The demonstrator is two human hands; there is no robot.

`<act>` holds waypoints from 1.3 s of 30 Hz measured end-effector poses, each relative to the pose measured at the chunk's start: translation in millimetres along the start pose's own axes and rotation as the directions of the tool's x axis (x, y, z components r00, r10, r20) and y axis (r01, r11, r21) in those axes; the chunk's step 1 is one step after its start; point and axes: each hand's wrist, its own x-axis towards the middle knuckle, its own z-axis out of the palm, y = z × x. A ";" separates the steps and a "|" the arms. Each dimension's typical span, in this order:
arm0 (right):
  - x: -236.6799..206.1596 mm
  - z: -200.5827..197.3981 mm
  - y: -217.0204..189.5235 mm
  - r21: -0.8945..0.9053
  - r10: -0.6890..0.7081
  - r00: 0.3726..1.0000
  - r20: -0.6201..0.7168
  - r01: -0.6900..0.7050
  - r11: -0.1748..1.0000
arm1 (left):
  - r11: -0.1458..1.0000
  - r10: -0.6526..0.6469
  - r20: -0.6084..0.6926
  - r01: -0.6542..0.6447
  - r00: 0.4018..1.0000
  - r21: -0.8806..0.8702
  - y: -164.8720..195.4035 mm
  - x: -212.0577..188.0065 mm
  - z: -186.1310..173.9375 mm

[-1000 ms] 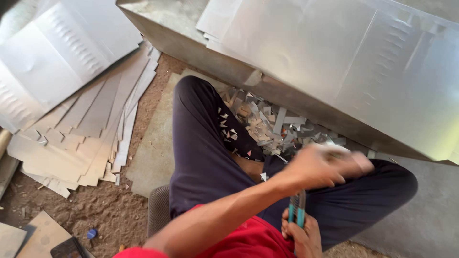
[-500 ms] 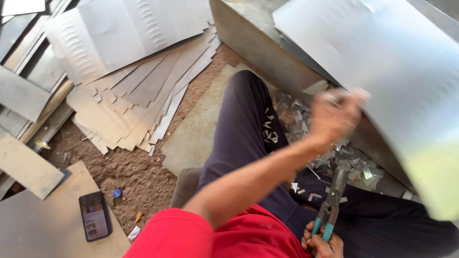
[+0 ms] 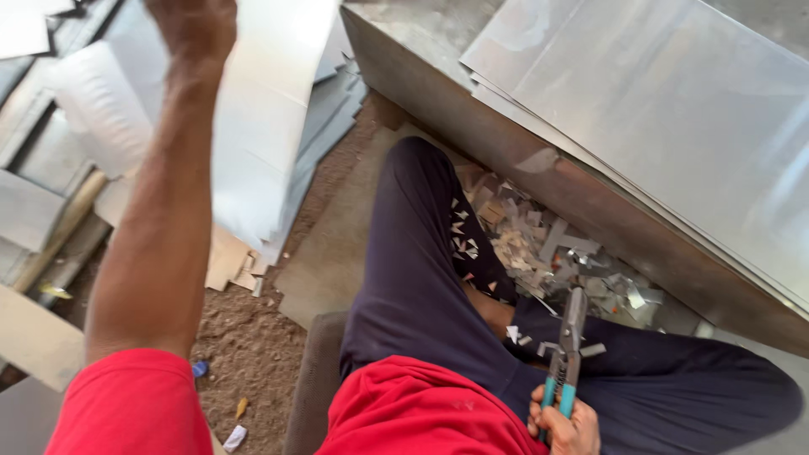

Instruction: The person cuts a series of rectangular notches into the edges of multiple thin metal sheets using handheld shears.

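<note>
The left hand [image 3: 192, 25] is raised to the upper left and holds a cut metal sheet [image 3: 270, 93] by its top edge. The sheet hangs blurred over the pile of sheets [image 3: 324, 126] on the ground to the left. The fingers seem curled over the edge, though blur hides how tightly. Low in the frame the right hand [image 3: 563, 421] has its fingers wrapped around the teal handles of the snips [image 3: 566, 354]. The blades point up and away, look closed and touch no metal.

Judging by how things lie, this sheet is already trimmed and is over the pile but not laid on it. The offcuts [image 3: 539, 253] lie thick between the person's crossed legs [image 3: 438, 278] and the metal box [image 3: 539, 168] in front, which suggests many cuts are done. A stack of large flat sheets [image 3: 674, 118] rests on top of the box. I cannot tell whether these are uncut. If they are, a good deal is left.

The person sits on a mat [image 3: 337, 253] on bare soil. Boards [image 3: 34, 337] and more pale sheets [image 3: 93, 109] lie at the far left, with small scraps on the dirt near the knee.
</note>
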 end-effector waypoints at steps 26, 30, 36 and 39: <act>-73.4 30.1 -96.8 -0.475 -0.252 0.965 -0.071 0.189 0.859 | 0.133 0.783 0.418 0.532 0.461 -0.836 162.9 -332.3 23.1; -73.8 38.1 -115.9 -0.505 0.010 0.999 -0.043 -0.030 0.863 | 0.048 0.716 0.517 0.706 0.469 -0.707 132.7 -386.0 47.2; -61.2 57.9 -133.8 -0.265 0.120 0.988 0.099 -0.090 0.960 | 0.034 0.776 0.514 0.789 0.366 -0.613 127.2 -407.7 53.3; -49.9 68.2 -137.1 -0.315 0.029 0.996 0.088 0.000 0.949 | 0.058 0.783 0.511 0.778 0.353 -0.626 125.2 -408.8 51.8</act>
